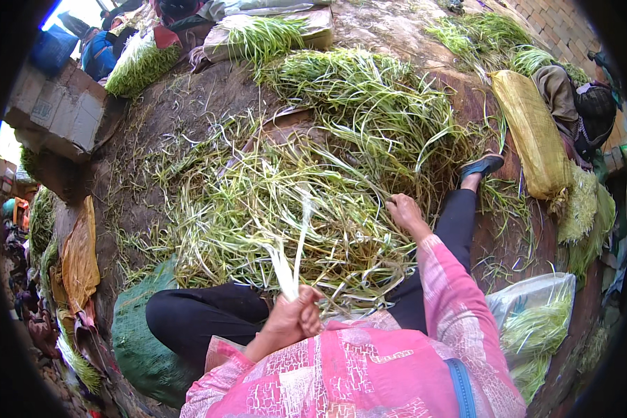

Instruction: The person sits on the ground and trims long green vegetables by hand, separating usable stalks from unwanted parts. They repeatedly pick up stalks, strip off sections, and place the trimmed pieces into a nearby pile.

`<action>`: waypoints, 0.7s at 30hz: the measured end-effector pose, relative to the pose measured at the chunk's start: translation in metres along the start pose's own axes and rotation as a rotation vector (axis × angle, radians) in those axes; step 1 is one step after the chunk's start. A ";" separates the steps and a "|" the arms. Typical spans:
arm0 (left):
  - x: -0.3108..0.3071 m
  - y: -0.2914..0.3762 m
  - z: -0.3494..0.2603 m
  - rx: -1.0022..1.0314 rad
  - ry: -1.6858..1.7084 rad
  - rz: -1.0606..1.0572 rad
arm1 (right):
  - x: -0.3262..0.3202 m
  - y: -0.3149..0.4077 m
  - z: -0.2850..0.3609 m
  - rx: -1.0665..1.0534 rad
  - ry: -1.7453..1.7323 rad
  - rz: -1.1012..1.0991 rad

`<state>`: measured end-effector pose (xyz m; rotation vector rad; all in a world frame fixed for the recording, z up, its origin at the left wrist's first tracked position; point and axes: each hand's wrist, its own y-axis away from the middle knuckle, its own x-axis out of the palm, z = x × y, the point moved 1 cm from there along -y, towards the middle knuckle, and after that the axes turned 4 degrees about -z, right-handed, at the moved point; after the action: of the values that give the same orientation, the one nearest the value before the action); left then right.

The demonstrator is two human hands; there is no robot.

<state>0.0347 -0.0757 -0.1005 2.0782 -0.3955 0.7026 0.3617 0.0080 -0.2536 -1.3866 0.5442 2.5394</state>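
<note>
My left hand [296,315] is closed around a few pale stalks [286,269], their white ends pointing up and away from me. To the right, beyond my knee, my right hand [405,211] has its fingers closed at the edge of a heap, on thin green stalks [368,183]. Between my legs lies a loose pile of tangled green and yellowish stalks and leaves [271,209]. A denser heap of long green leafy stalks [376,99] lies behind it.
Green sack [146,334] by my left knee; yellow woven sack [535,136] and clear plastic bag of greens [538,324] at right. Cardboard box [62,107] upper left. Orange-brown sheet [81,256] at left. People [588,109] sit at the upper right and upper left, near bundled greens [141,65].
</note>
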 end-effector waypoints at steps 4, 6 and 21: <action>0.003 -0.023 -0.047 0.400 -0.032 -0.155 | 0.041 -0.033 -0.018 0.137 0.156 -0.008; 0.003 -0.037 -0.063 0.450 0.001 -0.181 | 0.052 -0.038 -0.020 0.144 0.298 0.032; -0.031 -0.098 -0.018 0.224 -0.247 -0.375 | 0.004 0.137 0.132 -0.640 -0.160 0.005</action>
<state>0.0546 -0.0053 -0.1751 2.3736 -0.0550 0.2767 0.2113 -0.0633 -0.1613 -1.3118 -0.3298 2.9274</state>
